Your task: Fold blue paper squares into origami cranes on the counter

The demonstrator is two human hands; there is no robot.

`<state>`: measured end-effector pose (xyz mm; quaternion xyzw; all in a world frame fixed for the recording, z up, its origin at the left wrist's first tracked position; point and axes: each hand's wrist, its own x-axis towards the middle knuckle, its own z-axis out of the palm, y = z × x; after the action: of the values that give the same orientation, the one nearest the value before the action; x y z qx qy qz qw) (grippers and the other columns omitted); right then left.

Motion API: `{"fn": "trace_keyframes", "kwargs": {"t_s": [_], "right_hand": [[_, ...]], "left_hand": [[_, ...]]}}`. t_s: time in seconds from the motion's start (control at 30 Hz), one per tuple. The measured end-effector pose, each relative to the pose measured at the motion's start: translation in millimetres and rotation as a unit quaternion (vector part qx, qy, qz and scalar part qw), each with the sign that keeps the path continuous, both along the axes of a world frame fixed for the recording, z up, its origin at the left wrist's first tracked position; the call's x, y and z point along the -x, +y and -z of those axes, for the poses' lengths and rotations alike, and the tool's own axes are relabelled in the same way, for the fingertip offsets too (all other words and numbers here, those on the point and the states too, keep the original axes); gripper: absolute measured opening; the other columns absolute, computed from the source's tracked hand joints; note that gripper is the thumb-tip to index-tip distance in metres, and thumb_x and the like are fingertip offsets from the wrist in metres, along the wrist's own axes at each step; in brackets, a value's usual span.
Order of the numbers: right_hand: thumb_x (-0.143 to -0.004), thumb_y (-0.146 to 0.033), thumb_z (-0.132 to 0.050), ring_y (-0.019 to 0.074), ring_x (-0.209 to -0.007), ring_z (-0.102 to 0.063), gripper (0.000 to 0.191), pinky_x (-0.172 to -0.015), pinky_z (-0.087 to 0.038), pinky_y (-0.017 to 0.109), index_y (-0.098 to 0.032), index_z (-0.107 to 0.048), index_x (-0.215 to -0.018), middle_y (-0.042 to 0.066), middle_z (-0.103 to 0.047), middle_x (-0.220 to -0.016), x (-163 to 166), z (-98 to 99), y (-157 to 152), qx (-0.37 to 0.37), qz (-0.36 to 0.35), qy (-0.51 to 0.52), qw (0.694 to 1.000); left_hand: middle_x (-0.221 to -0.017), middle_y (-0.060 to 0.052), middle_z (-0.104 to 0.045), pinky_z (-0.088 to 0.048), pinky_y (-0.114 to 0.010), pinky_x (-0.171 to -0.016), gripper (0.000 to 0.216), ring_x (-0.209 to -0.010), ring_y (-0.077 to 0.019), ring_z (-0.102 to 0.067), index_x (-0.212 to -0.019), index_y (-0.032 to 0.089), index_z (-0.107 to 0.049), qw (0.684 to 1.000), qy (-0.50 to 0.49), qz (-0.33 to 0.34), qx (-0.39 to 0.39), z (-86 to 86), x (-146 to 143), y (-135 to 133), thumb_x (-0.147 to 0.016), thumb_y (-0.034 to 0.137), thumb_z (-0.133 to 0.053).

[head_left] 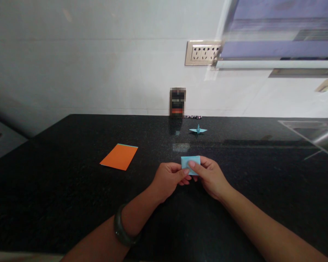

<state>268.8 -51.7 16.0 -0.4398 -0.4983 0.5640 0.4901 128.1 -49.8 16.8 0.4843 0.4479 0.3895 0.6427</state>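
Note:
A small folded piece of light blue paper (184,162) is held up between both hands over the dark countertop. My left hand (169,177) pinches its lower left part, thumb on top. From the other side my right hand (211,175) grips it, with the thumb pressed on its face and the fingers behind. Farther back, beyond the paper, a light blue origami crane (198,130) stands with its wings spread. To the left lies a stack of orange paper (119,157), with a thin pale green edge showing beneath the top sheet.
A phone-like upright object (178,103), partly pixelated, leans against the white wall, with a beaded string (194,117) beside it. A socket panel (203,53) is on the wall. At the right, a metal-rimmed sink (314,133) is set in the black countertop (57,203).

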Motion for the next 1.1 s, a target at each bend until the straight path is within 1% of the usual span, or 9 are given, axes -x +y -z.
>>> {"fn": "trace_keyframes", "kwargs": {"t_s": [0.13,0.4,0.53,0.67,0.77,0.87,0.97,1.07,1.1], "right_hand": [[-0.067,-0.035,-0.068,0.0084,-0.049,-0.045,0.021,-0.044,-0.035,0.021,-0.015,-0.061,-0.069,-0.001,-0.056,-0.058,3.2,-1.0,-1.7,-0.003,0.028,-0.029,0.999],[-0.075,-0.042,-0.057,0.0084,-0.048,-0.042,0.028,-0.044,-0.033,0.021,-0.015,-0.056,-0.066,-0.003,-0.049,-0.055,2.9,1.4,-1.1,-0.012,0.042,-0.02,0.999],[-0.079,-0.043,-0.051,0.0088,-0.047,-0.04,0.031,-0.043,-0.033,0.021,-0.016,-0.053,-0.064,-0.003,-0.045,-0.053,-0.3,3.3,0.3,-0.022,0.043,-0.06,0.997],[-0.081,-0.039,-0.048,0.0092,-0.047,-0.039,0.032,-0.044,-0.031,0.022,-0.016,-0.052,-0.06,-0.003,-0.04,-0.052,-1.9,0.9,-0.4,-0.084,0.039,-0.171,0.981],[-0.083,-0.034,-0.046,0.0095,-0.05,-0.041,0.032,-0.046,-0.032,0.022,-0.016,-0.053,-0.058,-0.002,-0.041,-0.055,0.3,-1.6,-2.6,-0.147,0.031,-0.232,0.961],[-0.084,-0.032,-0.044,0.0098,-0.052,-0.042,0.031,-0.048,-0.033,0.022,-0.016,-0.053,-0.058,-0.002,-0.042,-0.056,2.8,-2.8,-4.4,-0.175,0.028,-0.256,0.95],[-0.084,-0.032,-0.043,0.0099,-0.052,-0.042,0.033,-0.049,-0.033,0.022,-0.016,-0.05,-0.055,-0.002,-0.041,-0.056,2.8,-3.1,-4.4,-0.182,0.031,-0.262,0.947],[-0.084,-0.034,-0.044,0.0098,-0.051,-0.041,0.034,-0.048,-0.033,0.022,-0.016,-0.049,-0.055,-0.002,-0.04,-0.055,0.0,-3.0,-3.0,-0.172,0.04,-0.26,0.949],[-0.083,-0.035,-0.044,0.0098,-0.051,-0.041,0.034,-0.048,-0.033,0.022,-0.016,-0.049,-0.055,-0.002,-0.039,-0.054,-1.1,-3.0,-2.5,-0.164,0.047,-0.255,0.952]], "left_hand": [[-0.061,-0.006,-0.066,-0.044,-0.022,-0.051,0.013,-0.053,-0.012,-0.059,-0.063,0.012,-0.067,1.0,0.006,-0.02,-0.001,0.7,-1.5,0.0,-0.067,0.025,-0.066],[-0.062,-0.004,-0.066,-0.043,-0.022,-0.053,0.02,-0.054,-0.0118,-0.059,-0.064,0.013,-0.067,1.0,0.012,-0.018,0.006,3.6,-1.5,-0.1,-0.064,0.032,-0.067],[-0.059,-0.002,-0.064,-0.041,-0.021,-0.053,0.019,-0.054,-0.0102,-0.056,-0.065,0.013,-0.065,1.0,0.007,-0.017,-0.007,3.0,-1.7,-0.5,-0.064,0.032,-0.067],[-0.054,0.002,-0.059,-0.036,-0.02,-0.05,0.02,-0.05,-0.0077,-0.049,-0.063,0.013,-0.061,0.998,-0.013,-0.046,-0.047,2.6,-1.3,-0.4,-0.061,0.031,-0.069],[-0.049,0.004,-0.051,-0.031,-0.02,-0.046,0.027,-0.046,-0.0067,-0.042,-0.057,0.014,-0.055,0.994,0.024,-0.074,-0.074,4.4,0.0,-0.1,-0.061,0.036,-0.069],[-0.045,0.005,-0.044,-0.026,-0.02,-0.043,0.034,-0.044,-0.0058,-0.036,-0.052,0.014,-0.05,0.988,0.068,-0.095,-0.103,5.1,1.1,-0.1,-0.061,0.041,-0.068],[-0.045,0.004,-0.044,-0.03,-0.021,-0.044,0.04,-0.044,-0.007,-0.038,-0.049,0.014,-0.049,0.989,0.061,-0.096,-0.097,3.9,1.7,0.2,-0.069,0.049,-0.058],[-0.048,0.0,-0.05,-0.037,-0.023,-0.049,0.051,-0.047,-0.0096,-0.046,-0.053,0.014,-0.052,0.995,0.018,-0.076,-0.062,3.9,2.5,1.4,-0.077,0.057,-0.04],[-0.051,0.0,-0.053,-0.039,-0.023,-0.051,0.05,-0.049,-0.0104,-0.049,-0.056,0.014,-0.054,0.996,0.013,-0.062,-0.056,4.3,2.8,2.0,-0.076,0.058,-0.04]]}}
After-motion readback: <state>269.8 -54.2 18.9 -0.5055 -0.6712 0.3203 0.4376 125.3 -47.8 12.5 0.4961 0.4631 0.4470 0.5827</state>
